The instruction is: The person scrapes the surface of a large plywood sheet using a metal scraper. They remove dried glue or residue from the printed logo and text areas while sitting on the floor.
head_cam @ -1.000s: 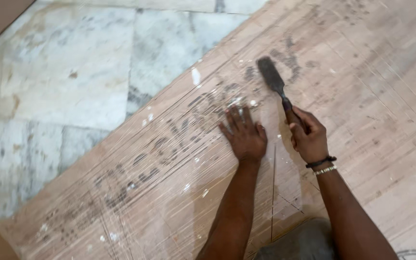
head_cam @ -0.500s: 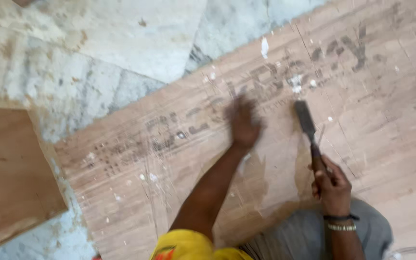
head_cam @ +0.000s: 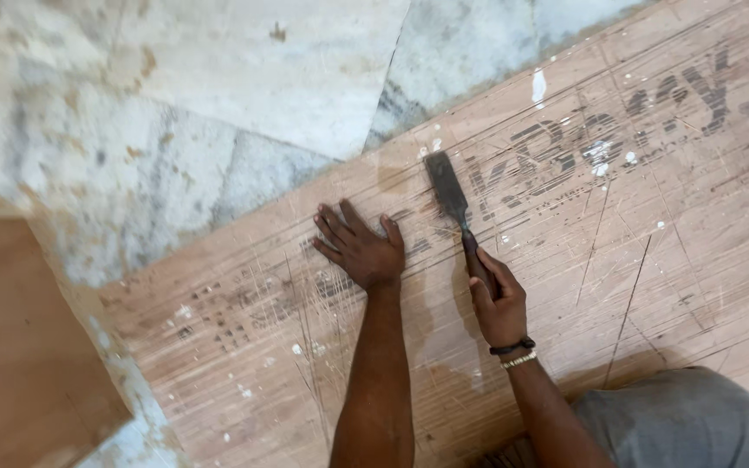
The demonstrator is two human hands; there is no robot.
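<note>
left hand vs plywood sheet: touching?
Touching. Head view shows the left hand lying flat, palm down and fingers spread, on the plywood sheet, no gap.

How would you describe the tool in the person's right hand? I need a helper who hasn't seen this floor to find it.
Look at the big scratched plywood sheet lying on the marble floor. Near its upper edge, the right hand grips a chisel. It is the only tool there: flat dark blade, flared wide at the tip.

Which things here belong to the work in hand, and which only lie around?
In use:
- chisel, in the right hand
- scratched plywood sheet, left hand flat on it

Lying about:
- smaller brown board
- marble floor
</note>
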